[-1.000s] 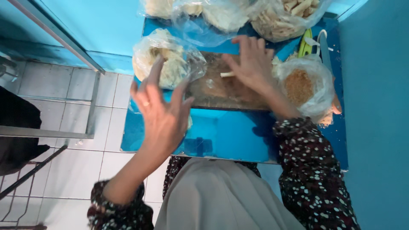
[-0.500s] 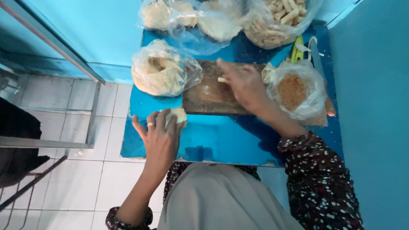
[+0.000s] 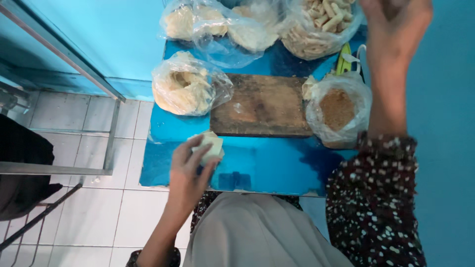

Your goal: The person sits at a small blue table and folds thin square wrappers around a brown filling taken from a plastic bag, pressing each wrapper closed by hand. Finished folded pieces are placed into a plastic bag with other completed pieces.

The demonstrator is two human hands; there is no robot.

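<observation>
Left hand (image 3: 190,170) curled lightly around a pale folded piece (image 3: 210,147) near the blue table (image 3: 267,168) front-left edge, close enough to slip off. Right hand (image 3: 396,24) raised high, grip impossible to tell; sleeve near the crumb bag (image 3: 337,111), could snag.

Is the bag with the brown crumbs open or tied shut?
Open. The clear bag gapes at the top, so the brown crumbs show uncovered. It sits beside the wooden board on the blue table.

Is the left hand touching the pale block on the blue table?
Touching. The head view shows the left hand with fingers wrapped over the pale block, no gap between them.
</observation>
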